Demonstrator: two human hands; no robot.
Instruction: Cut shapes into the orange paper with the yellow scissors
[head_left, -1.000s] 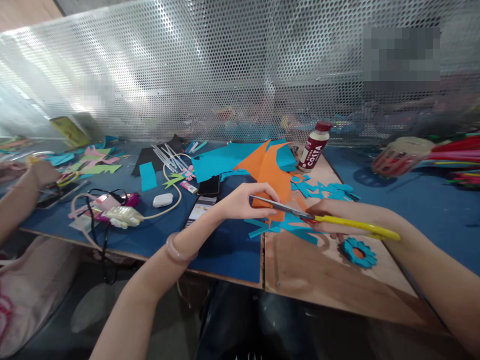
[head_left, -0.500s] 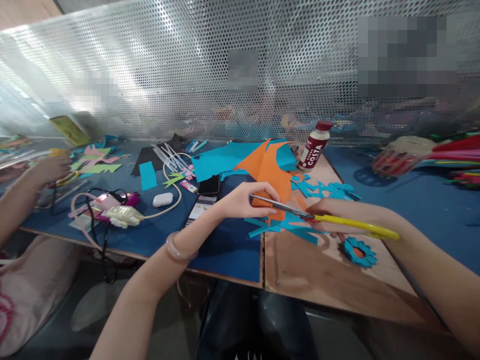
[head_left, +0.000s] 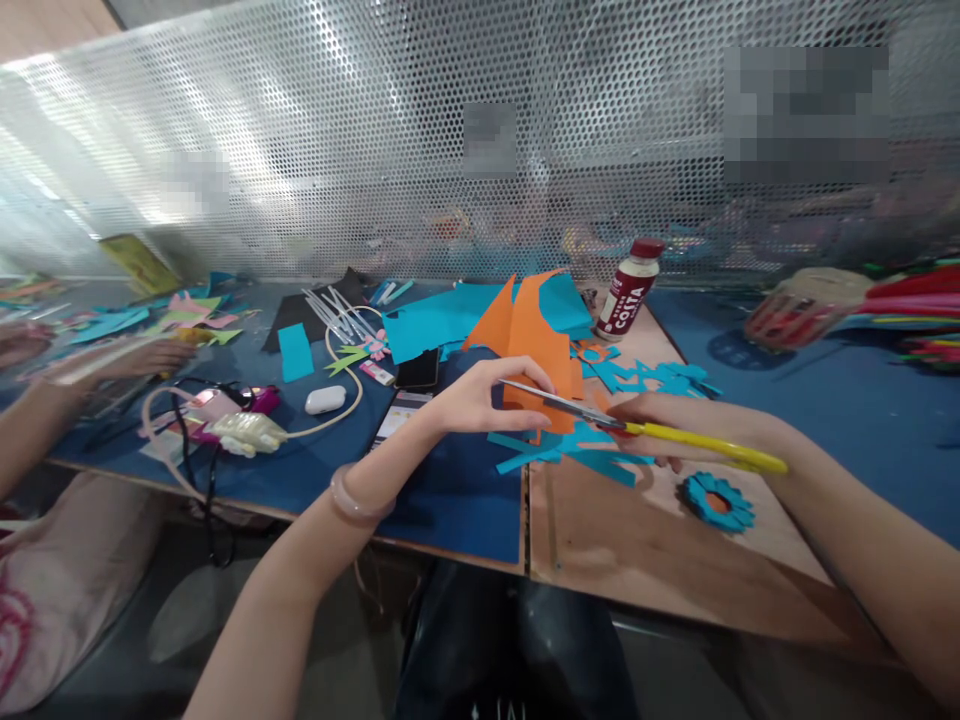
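A sheet of orange paper (head_left: 536,335) with a curved cut edge is held at its lower part by my left hand (head_left: 487,398), fingers bent round it and thumb below. My right hand (head_left: 660,415) is closed on a pair of scissors with yellow handles (head_left: 705,447). The metal blades (head_left: 555,402) point left, lying across the orange paper close to my left fingertips. Blue paper strips (head_left: 577,455) lie beneath my hands. A blue paper flower with an orange centre (head_left: 718,502) rests on the wooden board, below my right wrist.
Blue paper sheets (head_left: 427,320) and a red-capped bottle (head_left: 631,290) stand or lie behind. Left are phones (head_left: 401,415), a white earbud case (head_left: 325,400) and cables. A jar (head_left: 799,310) with coloured stems lies right. Another person's hand (head_left: 154,355) is at far left.
The orange paper's upper part has swung slightly left. My right hand and the scissors have shifted slightly left and up. At far left, the other person's hand has moved right and down.
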